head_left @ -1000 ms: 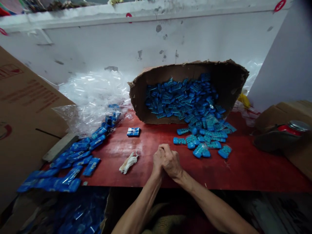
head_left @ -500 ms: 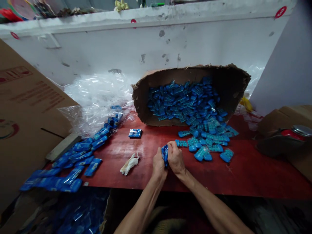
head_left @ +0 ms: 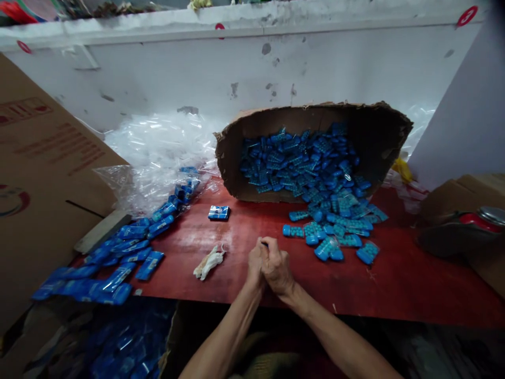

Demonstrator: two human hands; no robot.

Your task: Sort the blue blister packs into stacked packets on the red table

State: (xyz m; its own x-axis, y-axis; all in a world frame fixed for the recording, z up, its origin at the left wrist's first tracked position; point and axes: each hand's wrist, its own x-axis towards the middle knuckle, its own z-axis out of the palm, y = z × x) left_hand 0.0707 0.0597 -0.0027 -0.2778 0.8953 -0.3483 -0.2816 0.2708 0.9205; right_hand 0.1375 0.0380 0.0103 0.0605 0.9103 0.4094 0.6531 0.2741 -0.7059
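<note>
My left hand (head_left: 255, 264) and my right hand (head_left: 278, 269) are closed together above the red tabletop, pressed around a small blue packet (head_left: 265, 244). Only a dark sliver of it shows between the thumbs; the fingers hide the rest. To the right lie several loose blue packets (head_left: 330, 249) with turquoise balls showing through clear film. Ahead and to the left sits a flat dark-blue pack (head_left: 219, 212) with a white label. A crumpled whitish cloth or glove (head_left: 210, 262) rests left of my hands.
A ragged cardboard box (head_left: 226, 171) lies on its side, spilling blue packets onto the red table (head_left: 244, 221). Clear plastic sleeves (head_left: 158, 147) heap up behind blue wrapped packs (head_left: 130, 247) at left. A large carton (head_left: 35, 158) stands left; a red-rimmed metal-topped object (head_left: 479, 218) is at right.
Both hands have closed tighter around the blue packet, the right folding over it, so most of the blue has disappeared from sight. The camera view has shifted slightly.
</note>
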